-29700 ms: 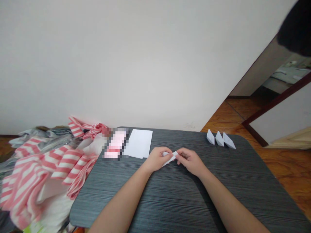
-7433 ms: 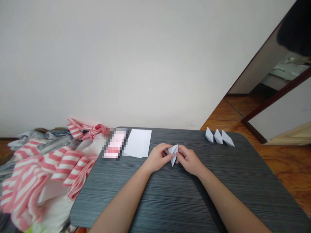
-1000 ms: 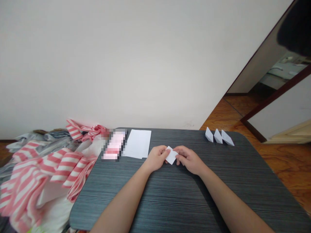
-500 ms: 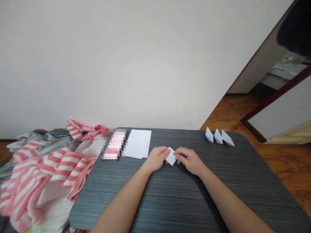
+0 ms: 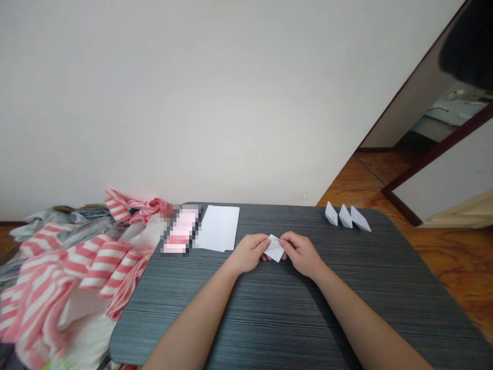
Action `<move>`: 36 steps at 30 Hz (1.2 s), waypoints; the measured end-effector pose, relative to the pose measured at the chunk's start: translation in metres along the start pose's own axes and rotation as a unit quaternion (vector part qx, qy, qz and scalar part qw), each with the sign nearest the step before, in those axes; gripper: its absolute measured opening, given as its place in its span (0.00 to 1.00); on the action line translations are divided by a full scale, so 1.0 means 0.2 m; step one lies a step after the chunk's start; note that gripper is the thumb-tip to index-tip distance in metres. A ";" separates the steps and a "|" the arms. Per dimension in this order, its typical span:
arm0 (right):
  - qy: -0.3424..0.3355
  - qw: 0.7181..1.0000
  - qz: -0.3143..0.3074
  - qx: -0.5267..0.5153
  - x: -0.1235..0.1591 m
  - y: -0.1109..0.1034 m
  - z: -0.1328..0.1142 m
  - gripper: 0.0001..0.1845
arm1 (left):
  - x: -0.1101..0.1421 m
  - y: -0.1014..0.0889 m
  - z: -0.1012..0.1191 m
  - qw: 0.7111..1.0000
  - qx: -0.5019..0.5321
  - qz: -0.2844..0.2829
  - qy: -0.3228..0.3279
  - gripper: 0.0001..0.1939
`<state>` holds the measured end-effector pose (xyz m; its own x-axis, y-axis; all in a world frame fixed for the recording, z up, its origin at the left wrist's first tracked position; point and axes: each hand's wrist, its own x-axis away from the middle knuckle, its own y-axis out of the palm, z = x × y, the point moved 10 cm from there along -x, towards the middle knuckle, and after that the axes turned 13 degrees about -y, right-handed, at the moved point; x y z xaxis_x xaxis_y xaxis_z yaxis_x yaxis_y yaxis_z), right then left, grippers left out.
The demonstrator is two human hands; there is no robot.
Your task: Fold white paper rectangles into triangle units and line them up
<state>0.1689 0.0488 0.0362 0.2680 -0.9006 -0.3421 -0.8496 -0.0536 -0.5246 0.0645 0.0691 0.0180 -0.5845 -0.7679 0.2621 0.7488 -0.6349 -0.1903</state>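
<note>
Fingers of the left hand (image 5: 249,253) and right hand (image 5: 303,253) pinch 1 folded paper (image 5: 275,248); 3 paper shapes (image 5: 345,218) and at least 2 sheets (image 5: 218,228) rest on the table (image 5: 277,318).

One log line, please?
left hand: pinching folded paper; right hand: pinching same paper; three folded paper shapes: tabletop, right; paper sheets: tabletop, left

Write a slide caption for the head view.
Left hand and right hand hold folded paper at a dark table bearing three paper shapes.
</note>
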 end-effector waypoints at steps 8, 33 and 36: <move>0.016 0.999 0.045 -0.008 0.01 -0.04 0.02 0.10 | 0.00 0.03 0.00 0.999 0.039 -0.029 0.009 0.15; 0.049 0.998 -0.005 -0.036 0.02 0.02 0.09 0.12 | -0.01 0.01 -0.03 0.999 0.040 -0.011 -0.011 0.16; 0.055 0.998 -0.012 -0.029 0.02 0.02 0.09 0.13 | -0.01 0.01 -0.04 0.999 0.038 -0.011 -0.013 0.16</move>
<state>0.1744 0.0527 0.0196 0.2399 -0.9404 -0.2409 -0.8691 -0.0975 -0.4850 0.0649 0.0688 0.0102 -0.5939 -0.7507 0.2893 0.7581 -0.6426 -0.1113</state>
